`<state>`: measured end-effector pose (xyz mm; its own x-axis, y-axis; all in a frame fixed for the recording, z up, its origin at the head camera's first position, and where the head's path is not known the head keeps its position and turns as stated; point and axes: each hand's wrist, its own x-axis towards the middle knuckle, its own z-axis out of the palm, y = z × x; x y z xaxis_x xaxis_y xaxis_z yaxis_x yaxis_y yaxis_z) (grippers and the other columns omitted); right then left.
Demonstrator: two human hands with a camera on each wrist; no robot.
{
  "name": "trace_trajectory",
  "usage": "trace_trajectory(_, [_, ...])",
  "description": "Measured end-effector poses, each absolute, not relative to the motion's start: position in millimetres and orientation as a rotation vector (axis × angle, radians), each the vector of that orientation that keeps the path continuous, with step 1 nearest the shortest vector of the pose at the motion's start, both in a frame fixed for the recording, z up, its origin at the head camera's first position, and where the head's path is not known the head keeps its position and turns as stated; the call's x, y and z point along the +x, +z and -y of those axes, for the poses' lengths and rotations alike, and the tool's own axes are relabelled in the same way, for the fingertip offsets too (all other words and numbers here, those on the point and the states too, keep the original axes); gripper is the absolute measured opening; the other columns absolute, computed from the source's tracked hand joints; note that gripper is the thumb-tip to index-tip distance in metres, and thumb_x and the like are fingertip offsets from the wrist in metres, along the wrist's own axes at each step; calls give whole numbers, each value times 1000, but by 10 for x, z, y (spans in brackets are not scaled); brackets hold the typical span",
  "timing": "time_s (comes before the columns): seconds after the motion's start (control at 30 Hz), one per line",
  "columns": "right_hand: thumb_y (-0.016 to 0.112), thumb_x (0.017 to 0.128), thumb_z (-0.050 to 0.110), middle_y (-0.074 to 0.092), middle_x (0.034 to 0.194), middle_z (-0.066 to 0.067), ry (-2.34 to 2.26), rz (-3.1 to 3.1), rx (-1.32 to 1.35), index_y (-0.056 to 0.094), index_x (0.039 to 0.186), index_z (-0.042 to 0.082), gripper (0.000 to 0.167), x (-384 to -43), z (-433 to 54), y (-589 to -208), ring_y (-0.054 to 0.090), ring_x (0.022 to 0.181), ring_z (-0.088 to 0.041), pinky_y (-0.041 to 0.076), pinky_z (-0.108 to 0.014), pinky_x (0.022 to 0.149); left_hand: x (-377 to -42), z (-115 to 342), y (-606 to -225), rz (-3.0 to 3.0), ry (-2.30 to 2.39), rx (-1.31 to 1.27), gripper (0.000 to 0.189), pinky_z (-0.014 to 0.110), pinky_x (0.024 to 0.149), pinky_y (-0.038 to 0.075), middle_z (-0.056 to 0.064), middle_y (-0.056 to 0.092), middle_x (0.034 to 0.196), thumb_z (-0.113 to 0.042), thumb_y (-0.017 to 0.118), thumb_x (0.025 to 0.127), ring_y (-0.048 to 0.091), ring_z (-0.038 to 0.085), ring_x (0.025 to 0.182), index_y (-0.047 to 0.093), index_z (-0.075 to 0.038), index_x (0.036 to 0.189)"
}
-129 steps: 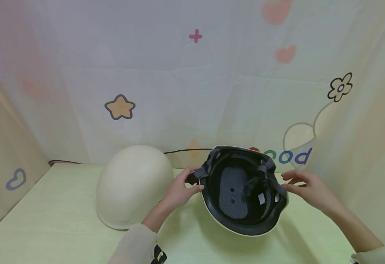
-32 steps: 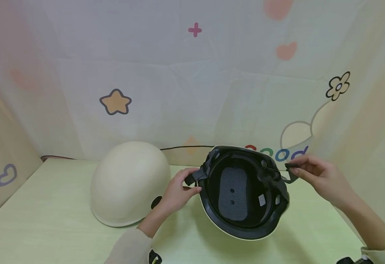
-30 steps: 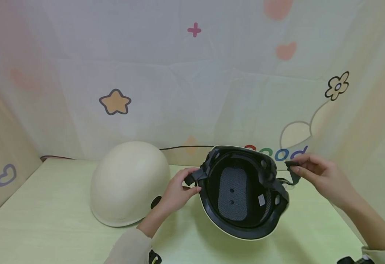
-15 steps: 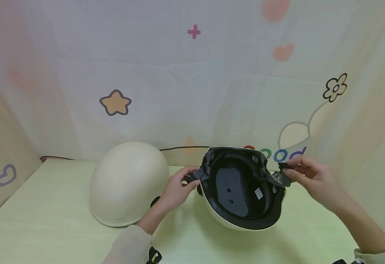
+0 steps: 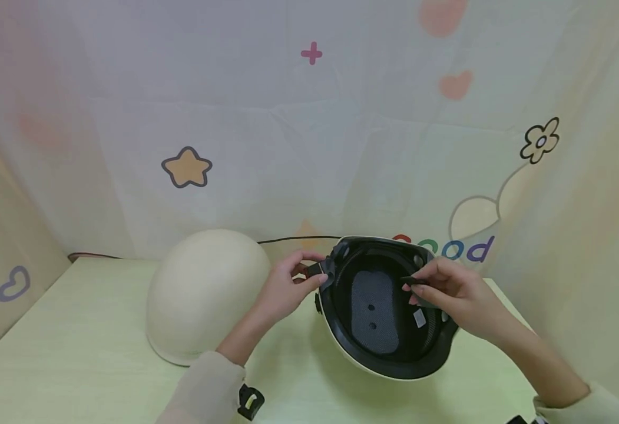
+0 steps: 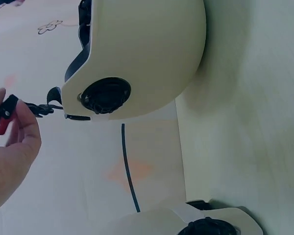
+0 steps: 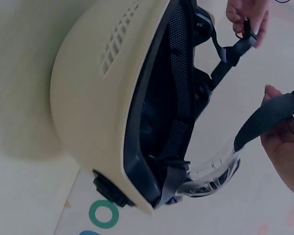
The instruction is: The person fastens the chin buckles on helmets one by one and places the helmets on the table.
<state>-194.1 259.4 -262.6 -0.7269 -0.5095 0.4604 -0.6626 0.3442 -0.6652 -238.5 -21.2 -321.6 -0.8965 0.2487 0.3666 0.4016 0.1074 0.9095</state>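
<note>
An upturned cream helmet [image 5: 373, 366] sits on the table, its black padded inside facing me. My left hand [image 5: 282, 294] pinches a black buckle with a red part [image 6: 6, 115], on the chin strap at the helmet's left side. Over the helmet's opening, my right hand [image 5: 460, 300] pinches the end of the other dark chin strap [image 7: 267, 117]. In the right wrist view this strap runs back to the helmet through a clear plastic-like sleeve [image 7: 213, 178]. The two strap ends are apart. A black round knob [image 6: 107, 95] shows on the helmet's outside.
A second cream helmet [image 5: 203, 294] rests dome up on the table, left of the first and partly behind my left forearm. A dark cable [image 5: 298, 239] runs along the back. Printed curtains [image 5: 288, 147] enclose the pale green table [image 5: 76, 353].
My right hand has carried its strap end leftward, from beside the helmet to over its opening. My left hand has risen slightly, bringing up the buckle. The helmet has rocked a little.
</note>
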Motion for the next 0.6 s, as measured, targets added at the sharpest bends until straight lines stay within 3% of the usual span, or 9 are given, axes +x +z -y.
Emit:
trace_trajectory(0.13, [60,83,-7,61,82,-7,1287,2417,986,61,97,0,16,-1972,-2536,-2701,61,69,-15,53,-24,61,-2379,173,-3204,2234,-1915,-810,29,26,63,43,7,53,94,-7,66,84,49,17,75,60,-6,111])
trace_trajectory(0.37, [65,82,-1,60,85,-6,1250,2455,772,64,98,-1,17,-1988,-2443,-2809,61,69,-14,52,-22,63,-2377,104,-3216,2222,-1888,-972,28,24,70,47,8,58,112,-5,65,84,47,18,81,60,-3,111])
trace_trajectory(0.5, [66,82,3,58,91,-6,1248,2449,715,67,102,-1,20,-2004,-2427,-2854,60,72,-13,52,-22,65,-2362,76,-3238,2256,-1876,-986,28,23,73,47,7,59,102,-9,67,83,48,17,83,62,-4,110])
trace_trajectory(0.6, [67,82,5,57,92,-4,1213,2448,689,69,103,1,21,-2005,-2417,-2877,56,73,-11,49,-20,62,-2355,51,-3249,2281,-1864,-960,27,23,69,48,5,56,92,-13,68,83,51,15,79,63,-6,109])
